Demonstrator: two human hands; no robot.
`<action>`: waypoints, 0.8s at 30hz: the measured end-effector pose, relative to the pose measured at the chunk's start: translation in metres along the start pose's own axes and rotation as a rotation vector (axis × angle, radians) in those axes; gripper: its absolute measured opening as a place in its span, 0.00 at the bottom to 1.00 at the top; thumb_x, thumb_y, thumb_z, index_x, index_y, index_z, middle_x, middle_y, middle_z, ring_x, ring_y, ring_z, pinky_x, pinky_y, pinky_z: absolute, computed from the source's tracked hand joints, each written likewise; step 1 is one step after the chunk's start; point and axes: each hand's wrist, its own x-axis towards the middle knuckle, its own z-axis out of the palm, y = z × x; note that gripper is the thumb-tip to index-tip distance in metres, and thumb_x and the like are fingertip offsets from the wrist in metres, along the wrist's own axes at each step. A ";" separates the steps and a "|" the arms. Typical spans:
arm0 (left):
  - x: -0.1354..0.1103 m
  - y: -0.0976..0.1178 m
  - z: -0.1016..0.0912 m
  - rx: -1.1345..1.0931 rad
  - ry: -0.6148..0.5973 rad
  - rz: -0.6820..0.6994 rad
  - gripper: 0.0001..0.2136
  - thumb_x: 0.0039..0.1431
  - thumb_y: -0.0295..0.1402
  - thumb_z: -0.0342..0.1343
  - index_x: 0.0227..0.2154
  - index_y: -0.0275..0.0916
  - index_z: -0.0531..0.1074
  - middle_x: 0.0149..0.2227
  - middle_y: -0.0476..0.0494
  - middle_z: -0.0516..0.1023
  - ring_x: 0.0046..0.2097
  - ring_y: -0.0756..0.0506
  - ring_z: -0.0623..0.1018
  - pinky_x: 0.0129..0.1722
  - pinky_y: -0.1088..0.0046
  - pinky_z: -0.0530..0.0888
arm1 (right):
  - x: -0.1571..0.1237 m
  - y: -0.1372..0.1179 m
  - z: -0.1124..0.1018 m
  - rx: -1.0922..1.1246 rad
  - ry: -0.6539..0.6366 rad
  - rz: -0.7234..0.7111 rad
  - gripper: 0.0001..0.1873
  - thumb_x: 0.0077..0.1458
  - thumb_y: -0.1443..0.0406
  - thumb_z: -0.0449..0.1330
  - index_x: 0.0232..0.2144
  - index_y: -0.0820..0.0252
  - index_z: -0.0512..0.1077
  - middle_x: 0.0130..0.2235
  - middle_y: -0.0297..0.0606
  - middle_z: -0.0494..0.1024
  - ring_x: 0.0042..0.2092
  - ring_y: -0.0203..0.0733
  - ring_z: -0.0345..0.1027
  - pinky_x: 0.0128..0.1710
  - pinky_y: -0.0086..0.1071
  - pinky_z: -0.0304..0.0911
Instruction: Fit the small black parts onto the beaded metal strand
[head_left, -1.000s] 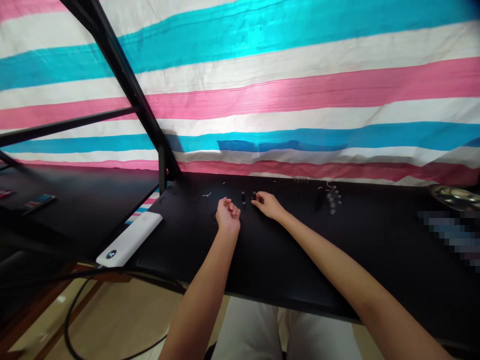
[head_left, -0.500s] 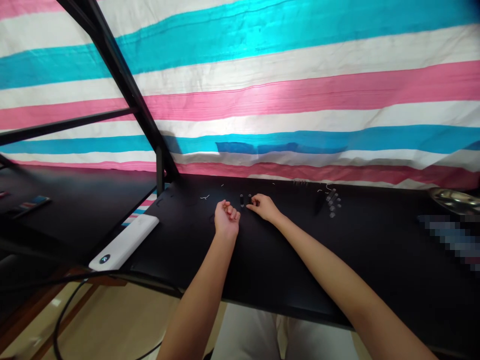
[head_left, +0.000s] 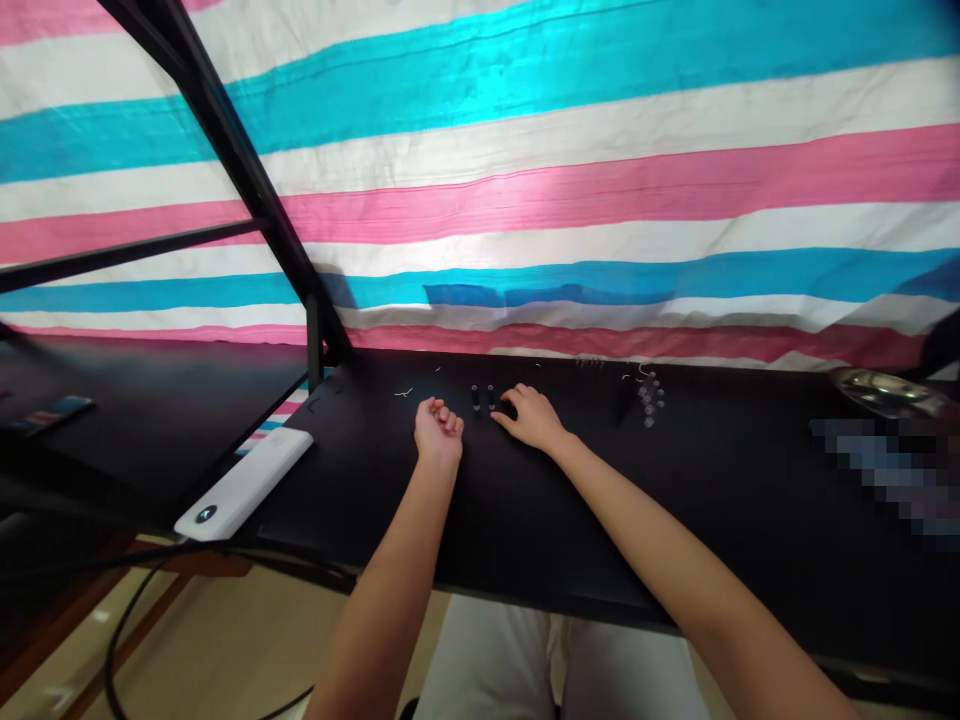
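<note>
Your two hands rest near the far edge of one black table (head_left: 525, 520), close together but not touching. Your left hand (head_left: 439, 432) is curled into a fist, knuckles up and fingers tucked in; you cannot tell whether anything is inside it. Your right hand (head_left: 531, 417) lies palm down with the fingers bent and their tips on the tabletop. Whether they pinch something is too small to make out.

Between the hands, just beside your right fingertips, stand two small black pegs (head_left: 475, 397), upright, side by side and slightly apart. They are the things nearest both hands, and neither hand grips them.

To the right, well apart from your right hand, is one cluster of small pale pieces (head_left: 649, 398), too tiny to count exactly. A few thin wire scraps (head_left: 405, 392) lie to the left of your fist.

One white power bank (head_left: 244, 482) sits on the table's left corner, with one black cable (head_left: 131, 620) looping below it. One metal dish (head_left: 881, 390) stands at the far right. One black frame (head_left: 225, 140) slants up on the left in front of one striped cloth (head_left: 600, 180) in pink, white and blue.
</note>
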 end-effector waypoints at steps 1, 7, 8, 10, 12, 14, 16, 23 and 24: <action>0.000 0.000 0.000 0.008 0.003 0.024 0.08 0.52 0.28 0.46 0.19 0.37 0.57 0.12 0.59 0.50 0.12 0.57 0.52 0.14 0.79 0.50 | -0.002 0.000 -0.001 -0.018 -0.003 0.002 0.19 0.54 0.53 0.53 0.40 0.60 0.68 0.40 0.43 0.69 0.42 0.43 0.62 0.41 0.36 0.56; 0.006 -0.002 -0.001 0.079 0.026 0.178 0.08 0.50 0.31 0.50 0.19 0.37 0.58 0.11 0.60 0.52 0.12 0.58 0.52 0.14 0.80 0.49 | -0.020 -0.005 -0.009 -0.090 -0.002 0.027 0.14 0.57 0.57 0.50 0.38 0.60 0.68 0.40 0.44 0.68 0.42 0.44 0.61 0.40 0.35 0.56; 0.006 -0.002 -0.001 0.101 0.024 0.216 0.09 0.50 0.31 0.50 0.19 0.37 0.58 0.11 0.59 0.52 0.12 0.57 0.52 0.14 0.80 0.50 | -0.025 -0.007 -0.011 -0.096 -0.004 0.026 0.12 0.57 0.59 0.50 0.37 0.61 0.67 0.40 0.43 0.68 0.41 0.43 0.62 0.39 0.35 0.56; 0.004 -0.004 0.000 0.170 0.015 0.346 0.09 0.50 0.32 0.50 0.18 0.37 0.59 0.11 0.59 0.53 0.12 0.57 0.53 0.14 0.80 0.50 | -0.037 -0.008 -0.017 -0.104 -0.012 0.011 0.10 0.57 0.61 0.49 0.35 0.61 0.67 0.38 0.43 0.68 0.39 0.42 0.62 0.38 0.34 0.56; -0.004 -0.006 0.001 0.262 -0.019 0.510 0.10 0.51 0.33 0.51 0.18 0.37 0.61 0.12 0.58 0.55 0.14 0.57 0.55 0.15 0.82 0.51 | -0.048 -0.009 -0.023 -0.112 -0.017 -0.008 0.09 0.57 0.63 0.49 0.34 0.60 0.66 0.38 0.43 0.68 0.38 0.42 0.62 0.37 0.34 0.56; -0.015 -0.012 0.002 0.347 -0.100 0.597 0.10 0.52 0.33 0.53 0.18 0.36 0.63 0.13 0.57 0.57 0.16 0.57 0.57 0.17 0.83 0.52 | -0.058 -0.009 -0.029 -0.122 -0.024 -0.010 0.08 0.56 0.64 0.49 0.32 0.60 0.66 0.37 0.42 0.69 0.38 0.42 0.62 0.36 0.34 0.56; -0.027 -0.021 0.002 0.430 -0.223 0.566 0.10 0.50 0.31 0.56 0.17 0.37 0.64 0.15 0.55 0.59 0.19 0.56 0.59 0.19 0.84 0.55 | -0.067 -0.006 -0.036 -0.128 -0.046 0.011 0.07 0.55 0.66 0.49 0.32 0.60 0.67 0.38 0.42 0.69 0.38 0.41 0.62 0.36 0.33 0.56; -0.054 -0.071 0.004 0.972 -0.807 0.628 0.09 0.46 0.29 0.60 0.15 0.39 0.68 0.17 0.51 0.61 0.22 0.53 0.60 0.24 0.81 0.57 | -0.087 0.024 -0.071 -0.132 -0.222 0.280 0.08 0.50 0.69 0.52 0.34 0.60 0.68 0.37 0.41 0.73 0.34 0.40 0.67 0.29 0.30 0.54; -0.055 -0.078 0.005 1.057 -0.882 0.684 0.06 0.46 0.30 0.59 0.18 0.40 0.70 0.17 0.51 0.61 0.22 0.53 0.61 0.25 0.81 0.58 | -0.091 0.031 -0.076 -0.125 -0.245 0.309 0.08 0.49 0.68 0.52 0.33 0.59 0.69 0.36 0.41 0.74 0.34 0.40 0.68 0.29 0.30 0.54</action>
